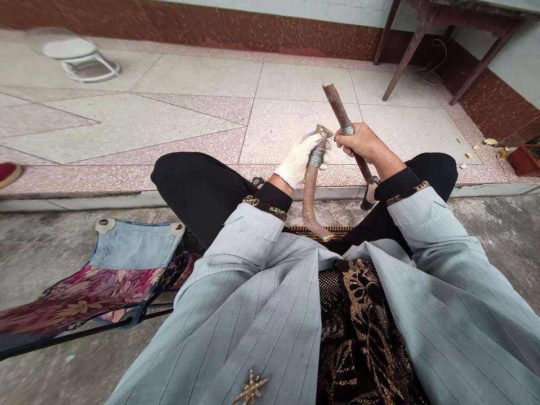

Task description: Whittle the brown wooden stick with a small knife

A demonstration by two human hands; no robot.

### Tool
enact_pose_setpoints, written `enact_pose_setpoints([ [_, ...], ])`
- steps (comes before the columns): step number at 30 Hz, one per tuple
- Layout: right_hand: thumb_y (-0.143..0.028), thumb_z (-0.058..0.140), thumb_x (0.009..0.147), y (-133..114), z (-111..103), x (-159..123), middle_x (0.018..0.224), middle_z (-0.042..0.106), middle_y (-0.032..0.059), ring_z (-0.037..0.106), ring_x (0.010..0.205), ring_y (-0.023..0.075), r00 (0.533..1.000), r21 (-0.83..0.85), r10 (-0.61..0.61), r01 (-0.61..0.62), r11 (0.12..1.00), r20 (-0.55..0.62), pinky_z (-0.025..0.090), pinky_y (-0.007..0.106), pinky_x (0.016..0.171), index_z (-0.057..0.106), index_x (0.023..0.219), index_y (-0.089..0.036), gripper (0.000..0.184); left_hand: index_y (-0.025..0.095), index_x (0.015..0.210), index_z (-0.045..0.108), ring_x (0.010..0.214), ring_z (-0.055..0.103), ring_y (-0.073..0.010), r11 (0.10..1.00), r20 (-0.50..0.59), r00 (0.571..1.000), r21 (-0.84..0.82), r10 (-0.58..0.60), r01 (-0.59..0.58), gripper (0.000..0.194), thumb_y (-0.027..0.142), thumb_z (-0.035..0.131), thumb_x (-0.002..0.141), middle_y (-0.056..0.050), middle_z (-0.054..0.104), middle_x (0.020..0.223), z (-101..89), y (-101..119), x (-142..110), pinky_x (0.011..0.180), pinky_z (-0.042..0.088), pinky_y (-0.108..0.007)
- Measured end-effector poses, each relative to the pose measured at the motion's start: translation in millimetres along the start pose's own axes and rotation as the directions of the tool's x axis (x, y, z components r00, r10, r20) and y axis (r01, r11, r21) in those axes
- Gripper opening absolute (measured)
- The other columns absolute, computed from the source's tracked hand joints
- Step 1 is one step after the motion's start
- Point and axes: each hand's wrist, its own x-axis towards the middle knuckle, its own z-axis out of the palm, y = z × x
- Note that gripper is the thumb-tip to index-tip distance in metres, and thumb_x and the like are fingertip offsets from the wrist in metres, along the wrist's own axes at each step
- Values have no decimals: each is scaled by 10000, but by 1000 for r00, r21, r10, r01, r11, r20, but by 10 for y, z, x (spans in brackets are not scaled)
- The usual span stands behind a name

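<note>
In a white knitted glove, my left hand (296, 158) is closed around a bent wooden stick (310, 194). Its lower end curves toward my lap, and silver wire (315, 157) is wound round its upper part. My bare right hand (369, 143) grips a straight brown stick (335, 104), tilted with its top to the left. A band of wire (347, 130) circles this stick just above my fingers. The two hands are close together over the step edge, between my knees. Thin loose wire seems to show between them, but I cannot tell which coil it belongs to.
On the left stands a folding chair (134, 244) with denim and flowered cloth. A white stool (71, 49) is on the tiled platform. At the back right are a wooden table (468, 22) and a flowerpot (525, 160). A red shoe (8, 171) shows at the left edge.
</note>
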Motion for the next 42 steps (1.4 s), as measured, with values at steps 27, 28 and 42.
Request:
enact_pose_setpoints([
  [27,-230,693,801,129,28,61,556,382,-53,361,458,83,998,83,13,-8,997,-54,310,222,395,484,769,-214,212,162,1239,536,599,617,-78,1000,85,996,13,-4,3,463,481,554,903,-30,651,853,27,92,-59,514,495,-196],
  [28,-242,688,804,144,44,75,567,396,-47,390,483,93,994,26,-24,27,999,-106,340,232,422,496,768,-212,198,162,1242,532,606,619,-81,1000,94,996,10,-5,4,464,479,554,905,-32,650,853,32,92,-67,520,493,-200],
  [42,-215,643,781,110,8,47,655,485,-15,497,656,139,965,-160,-212,187,969,-156,413,282,579,532,752,-199,116,231,1403,415,599,563,-84,945,114,985,287,131,-159,670,242,645,773,-19,637,894,-54,45,5,570,473,-237],
])
